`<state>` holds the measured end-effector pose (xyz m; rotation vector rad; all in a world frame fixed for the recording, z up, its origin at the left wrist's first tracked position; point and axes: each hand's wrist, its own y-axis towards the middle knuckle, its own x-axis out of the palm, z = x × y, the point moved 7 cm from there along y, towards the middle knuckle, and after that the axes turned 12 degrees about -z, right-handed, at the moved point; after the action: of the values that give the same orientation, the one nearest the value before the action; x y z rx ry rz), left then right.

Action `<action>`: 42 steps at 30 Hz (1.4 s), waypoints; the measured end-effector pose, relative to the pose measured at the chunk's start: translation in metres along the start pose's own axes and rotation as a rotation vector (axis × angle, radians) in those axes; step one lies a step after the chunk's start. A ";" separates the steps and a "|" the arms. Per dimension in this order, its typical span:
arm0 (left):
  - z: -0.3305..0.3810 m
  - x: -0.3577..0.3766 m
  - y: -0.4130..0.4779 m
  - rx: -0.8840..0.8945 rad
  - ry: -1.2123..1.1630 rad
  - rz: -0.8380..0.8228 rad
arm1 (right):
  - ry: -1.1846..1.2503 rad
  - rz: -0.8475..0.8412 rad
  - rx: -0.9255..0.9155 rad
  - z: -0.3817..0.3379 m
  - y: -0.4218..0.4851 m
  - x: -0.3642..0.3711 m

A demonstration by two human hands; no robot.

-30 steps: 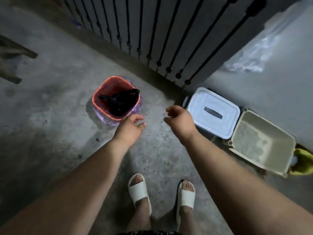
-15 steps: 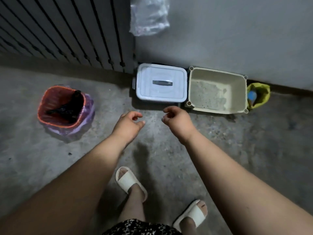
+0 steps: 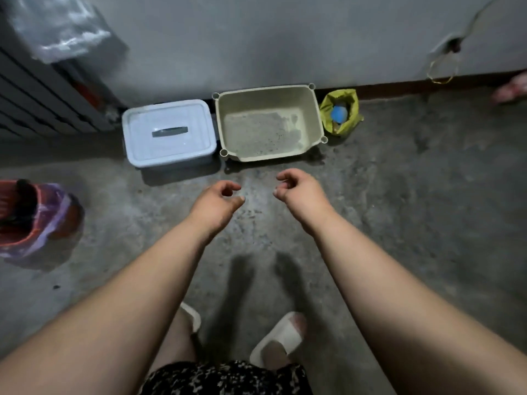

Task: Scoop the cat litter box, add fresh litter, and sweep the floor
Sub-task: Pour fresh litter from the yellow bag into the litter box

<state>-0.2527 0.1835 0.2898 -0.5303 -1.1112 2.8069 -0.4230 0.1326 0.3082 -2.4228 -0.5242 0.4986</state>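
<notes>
We're standing over the concrete floor (image 3: 399, 223), both bare arms stretched forward. The left hand (image 3: 216, 203) and the right hand (image 3: 302, 192) hover side by side and apart. Each has its fingers (image 3: 228, 184) loosely curled inward, thumb near the fingertips, gripping nothing. At twelve o'clock from the hands sits the beige litter box (image 3: 265, 158), uncovered, against the wall (image 3: 285, 38), with a thin grey layer of litter (image 3: 256, 135) across its bottom. Just beside it at eleven o'clock is a pale lidded bin (image 3: 169, 132), handle slot on top. At one o'clock, close against the box's far corner, a yellow-green bag (image 3: 352, 109) shows something blue inside. Over at nine o'clock, at the frame's edge, there's a red basket (image 3: 17, 232) lined with a purple bag (image 3: 54, 206). Down at six o'clock we see our white slippers (image 3: 282, 334) on the floor.
</notes>
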 end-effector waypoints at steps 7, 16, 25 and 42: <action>0.053 0.095 0.011 0.010 -0.044 -0.049 | 0.031 0.051 0.014 0.054 -0.020 -0.109; 0.075 0.142 0.076 -0.047 -0.013 -0.100 | 0.068 0.056 0.072 0.091 0.028 -0.173; 0.135 0.160 0.198 -0.026 -0.004 -0.118 | 0.030 0.130 0.114 0.095 0.145 -0.264; 0.183 0.275 0.500 -0.012 -0.029 0.027 | -0.091 0.065 0.106 0.192 0.447 -0.379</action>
<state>-0.5462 -0.2494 -0.0039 -0.5113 -1.1353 2.8416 -0.7237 -0.2866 -0.0302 -2.3300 -0.4468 0.6502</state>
